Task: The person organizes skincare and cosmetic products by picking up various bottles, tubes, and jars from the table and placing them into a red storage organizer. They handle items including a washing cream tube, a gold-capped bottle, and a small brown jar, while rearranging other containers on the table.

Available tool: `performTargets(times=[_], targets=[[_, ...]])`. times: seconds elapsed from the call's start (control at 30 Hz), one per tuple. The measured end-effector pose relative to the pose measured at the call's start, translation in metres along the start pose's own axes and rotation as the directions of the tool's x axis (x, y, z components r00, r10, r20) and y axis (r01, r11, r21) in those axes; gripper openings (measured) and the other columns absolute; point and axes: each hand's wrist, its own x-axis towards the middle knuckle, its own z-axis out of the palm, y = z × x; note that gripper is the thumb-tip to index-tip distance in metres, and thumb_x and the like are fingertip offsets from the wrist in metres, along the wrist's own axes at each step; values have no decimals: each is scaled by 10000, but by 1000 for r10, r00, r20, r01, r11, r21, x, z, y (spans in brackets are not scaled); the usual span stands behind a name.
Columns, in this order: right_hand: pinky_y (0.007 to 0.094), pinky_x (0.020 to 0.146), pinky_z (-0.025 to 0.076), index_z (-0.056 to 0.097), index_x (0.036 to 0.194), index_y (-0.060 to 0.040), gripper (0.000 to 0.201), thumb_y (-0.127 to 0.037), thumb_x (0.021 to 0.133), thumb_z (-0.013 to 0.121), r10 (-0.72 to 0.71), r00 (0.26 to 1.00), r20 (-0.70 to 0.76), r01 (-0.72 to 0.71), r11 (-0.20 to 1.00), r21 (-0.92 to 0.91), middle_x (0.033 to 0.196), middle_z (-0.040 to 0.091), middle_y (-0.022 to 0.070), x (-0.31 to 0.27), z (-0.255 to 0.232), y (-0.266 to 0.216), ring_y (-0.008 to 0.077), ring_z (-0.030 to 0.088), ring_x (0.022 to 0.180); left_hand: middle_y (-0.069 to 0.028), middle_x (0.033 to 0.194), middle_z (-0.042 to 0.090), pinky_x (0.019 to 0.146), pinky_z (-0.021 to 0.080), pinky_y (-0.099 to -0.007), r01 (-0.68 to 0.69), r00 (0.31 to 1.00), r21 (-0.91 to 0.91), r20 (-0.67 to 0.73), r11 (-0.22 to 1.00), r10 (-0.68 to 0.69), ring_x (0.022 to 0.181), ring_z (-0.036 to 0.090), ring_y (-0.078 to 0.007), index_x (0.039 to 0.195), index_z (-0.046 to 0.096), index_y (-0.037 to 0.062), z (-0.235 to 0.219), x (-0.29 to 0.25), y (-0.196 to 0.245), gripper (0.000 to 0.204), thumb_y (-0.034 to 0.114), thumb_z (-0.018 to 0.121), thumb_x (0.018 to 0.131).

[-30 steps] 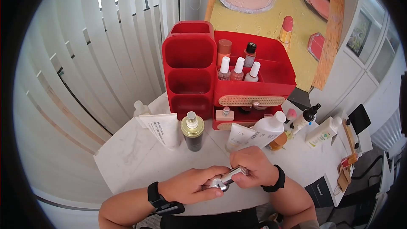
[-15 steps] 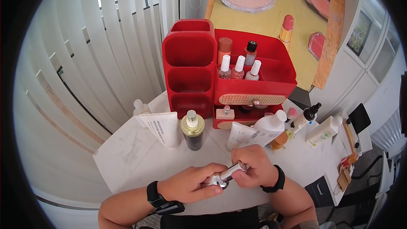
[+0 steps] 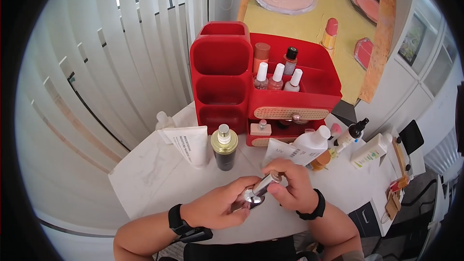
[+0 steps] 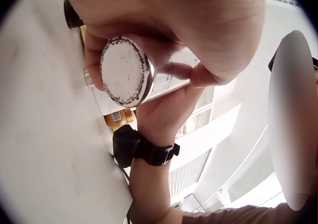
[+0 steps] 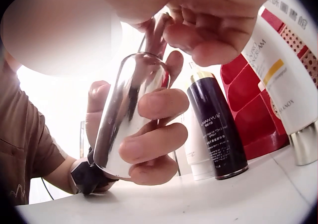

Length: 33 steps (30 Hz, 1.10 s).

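Observation:
A shiny silver bottle (image 3: 250,197) with a long silver cap (image 3: 266,184) is held tilted above the front of the table. My left hand (image 3: 212,209) grips its body; in the right wrist view the fingers wrap the mirror-like side of the bottle (image 5: 117,119). At the cap is my right hand (image 3: 292,186), its thumb and curled fingers around the upper end. The left wrist view shows the bottle's worn white base (image 4: 123,72). Just beyond the hands stand a dark spray bottle (image 3: 225,157) with a gold collar and a white UV tube (image 3: 278,153).
A red organizer (image 3: 220,63) with nail polish bottles (image 3: 276,78) stands at the back. On the left is a white tube (image 3: 192,145). A white pump-style bottle (image 3: 311,144), an amber jar (image 3: 321,160) and a green-labelled bottle (image 3: 369,152) stand on the right.
My right thumb and fingers have loosened and shifted on the cap, leaving more of it visible. The left hand keeps its grip on the bottle. The head view has shifted slightly.

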Motion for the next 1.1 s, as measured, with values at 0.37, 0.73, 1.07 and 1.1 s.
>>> performTargets(times=[0.37,0.73,1.07,1.1], targets=[[252,567,473,584,1327,-67,522,-138,864,814,118,992,-38,-120,991,-57,875,661,63,-5,4,0,103,599,645,-107,1172,533,758,516,-286,-68,985,361,-122,930,119,893,605,-140,1425,394,-6,-4,10,-8,715,202,814,885],[252,578,490,586,1338,-74,482,-80,887,757,77,996,-40,-80,995,-52,827,629,44,-1,3,-2,111,599,645,-78,1210,542,968,491,-357,-69,993,96,-92,993,78,1079,580,-156,1448,353,32,-1,11,-15,670,46,756,912],[284,633,574,613,1288,-105,463,-29,851,746,-53,998,-25,47,979,-199,1114,627,85,8,4,-8,163,666,762,-121,1269,524,872,522,-321,-21,977,190,-202,982,60,1134,542,-193,1471,347,28,-2,12,-15,634,105,694,946],[284,633,574,613,1288,-105,463,-29,851,746,-54,998,-26,48,979,-197,1114,627,85,8,6,-8,163,666,762,-125,1273,526,901,519,-332,-43,976,189,-200,981,81,1152,544,-202,1478,339,25,-2,12,-14,644,106,693,946]])
